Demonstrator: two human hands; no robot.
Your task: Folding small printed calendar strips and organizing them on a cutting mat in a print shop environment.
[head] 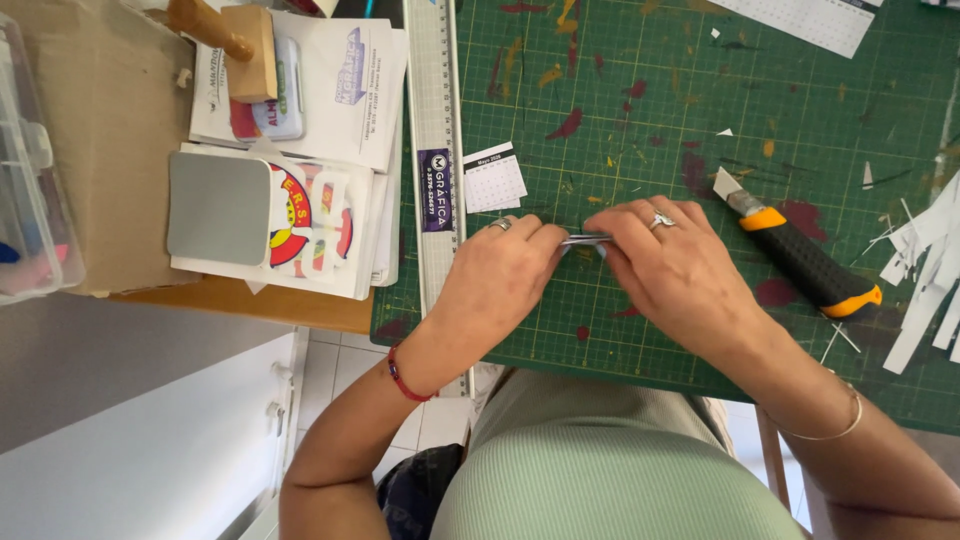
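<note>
Seen from above: the left hand and right hand meet over a paint-stained green cutting mat, fingertips of both pinched shut on a small, thin grey-white paper strip held between them. The step looks like folding or pressing it; next calls for steady, even finger pressure. An orange-and-black utility knife lies just right, untouched

I count: two hands, left and right; one utility knife; one metal ruler; one green cutting mat; one small calendar card; one wooden stamp; one grey pad; one clear plastic box.
</note>
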